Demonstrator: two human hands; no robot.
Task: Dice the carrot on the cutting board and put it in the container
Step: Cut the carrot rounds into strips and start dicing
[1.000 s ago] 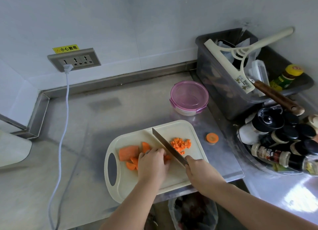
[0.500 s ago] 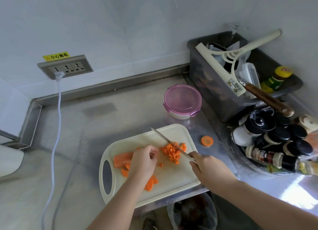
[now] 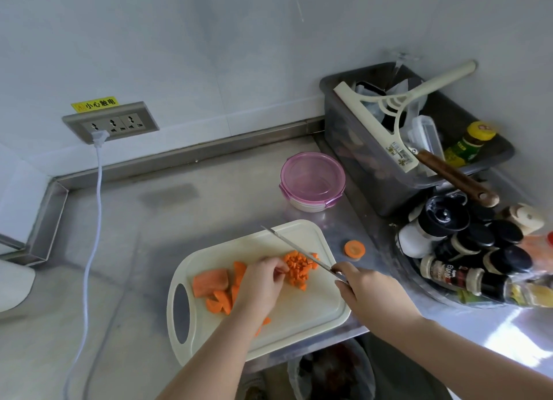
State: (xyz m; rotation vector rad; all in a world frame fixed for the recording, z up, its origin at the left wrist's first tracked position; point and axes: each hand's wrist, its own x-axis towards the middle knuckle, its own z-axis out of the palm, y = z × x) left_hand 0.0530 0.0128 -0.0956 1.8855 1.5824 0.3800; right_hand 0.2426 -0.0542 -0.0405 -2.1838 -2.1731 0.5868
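The steel desk (image 3: 143, 220) fills the corner, and at its right a grey tub (image 3: 359, 172) stands against the wall, with a cluster of spice bottles (image 3: 466, 268) in front of it. The cream cutting board (image 3: 299, 319) lies at the near edge of the desk. Behind it, apart from the board, stands the round container (image 3: 312, 180) with its pink lid closed. The right hand (image 3: 374, 295) has its grip closed around the handle of the knife (image 3: 294, 247), whose blade slants over the far right part of the board. The left hand (image 3: 260, 286) lies over the board's middle, fingers bent, tips touching the diced carrot (image 3: 299, 266); I cannot tell if its grip pinches a piece. Larger carrot pieces (image 3: 209, 281) lie left of this hand. One carrot slice (image 3: 354, 248) lies on the desk just beside the board.
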